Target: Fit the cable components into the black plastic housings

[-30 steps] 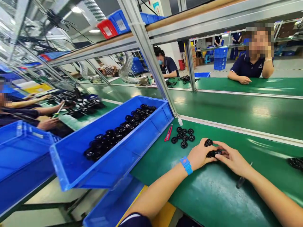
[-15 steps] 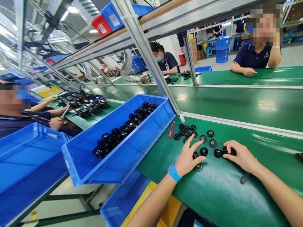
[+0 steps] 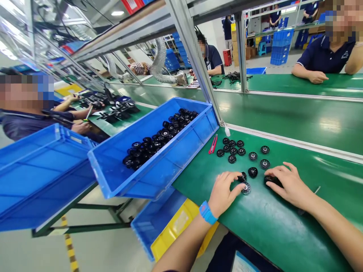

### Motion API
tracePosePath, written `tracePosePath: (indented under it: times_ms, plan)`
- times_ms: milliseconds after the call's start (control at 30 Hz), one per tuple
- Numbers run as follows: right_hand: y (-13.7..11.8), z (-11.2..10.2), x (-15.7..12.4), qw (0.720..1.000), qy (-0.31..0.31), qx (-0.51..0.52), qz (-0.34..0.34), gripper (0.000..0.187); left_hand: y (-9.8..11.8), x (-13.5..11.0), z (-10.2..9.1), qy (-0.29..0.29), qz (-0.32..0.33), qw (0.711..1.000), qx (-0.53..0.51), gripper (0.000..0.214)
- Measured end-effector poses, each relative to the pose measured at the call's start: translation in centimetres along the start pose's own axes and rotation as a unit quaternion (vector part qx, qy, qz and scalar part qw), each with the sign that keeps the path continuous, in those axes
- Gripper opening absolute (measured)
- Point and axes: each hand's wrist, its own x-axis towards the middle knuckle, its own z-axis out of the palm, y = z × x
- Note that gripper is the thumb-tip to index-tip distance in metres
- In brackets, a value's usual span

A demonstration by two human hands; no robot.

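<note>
Spreading small round black plastic wheels (image 3: pixel 232 151) flat on the green conveyor mat (image 3: pixel 269 226), with left hand (image 3: pixel 224 190) open, fingertips on one, and right hand (image 3: pixel 289 185) loosely spread over another, probably needing a clean fingertip pinch next.

The flat wheel (image 3: pixel 245 188), a small black disc with a silvery hub facing up, lies on the green surface (image 3: pixel 255 226), well right of the red cutter (image 3: pixel 213 144) and nearer the front edge. The dark wheel (image 3: pixel 242 176) sits just behind it. The covered wheel (image 3: pixel 271 180), farther right of the cutter, shows only a black rim under the right hand (image 3: pixel 289 185).
</note>
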Motion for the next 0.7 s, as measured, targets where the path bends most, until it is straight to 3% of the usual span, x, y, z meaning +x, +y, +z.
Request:
tracePosePath:
  times_ms: [233, 333, 467, 567, 700]
  plan:
    - [0.1, -0.3, 0.0, 0.998, 0.008, -0.056, 0.01, 0.033, -1.2, 2.7, 0.6, -0.006, -0.038, 0.999, -0.005, 0.032]
    - [-1.1, 0.0, 1.7, 0.997, 0.001, -0.079, 0.0, 0.037, -2.1, 3.2, 0.2, 0.0, -0.051, 0.999, 0.004, 0.032]
    - [-2.9, 1.3, 4.8, 0.994, -0.029, -0.099, -0.024, 0.044, -2.3, 2.5, -0.5, 0.054, -0.063, 0.996, 0.038, 0.036]
    - [-3.3, 2.1, 5.8, 0.994, -0.043, -0.101, -0.028, 0.035, -1.3, 1.1, -0.6, 0.057, -0.024, 0.997, 0.046, 0.04]
    - [-3.2, 2.2, 4.8, 0.995, -0.038, -0.092, -0.004, 0.037, 0.3, -0.5, 0.4, -0.015, 0.061, 0.997, 0.036, 0.05]
